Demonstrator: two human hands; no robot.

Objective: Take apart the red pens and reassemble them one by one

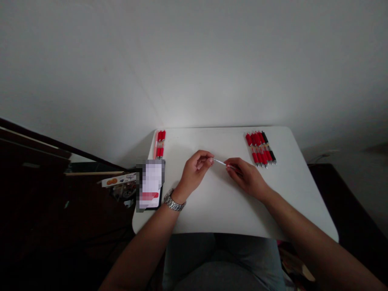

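A thin pen refill (219, 161), whitish with red toward its right end, spans the gap between my two hands above the white table. My left hand (194, 169), with a metal watch on the wrist, pinches its left tip between thumb and fingers. Closed around the other end is my right hand (246, 178), whose fingers hide part of what they hold. Beyond the right hand lies a row of several red pens (257, 148) side by side, with a black pen (268, 147) at the row's right.
Two red pens (161, 144) and a pale pink strip (155, 144) lie at the table's far left corner. Below them a phone (153, 184) with a lit, partly blurred screen rests along the left edge. A wall stands behind the white table (209, 214).
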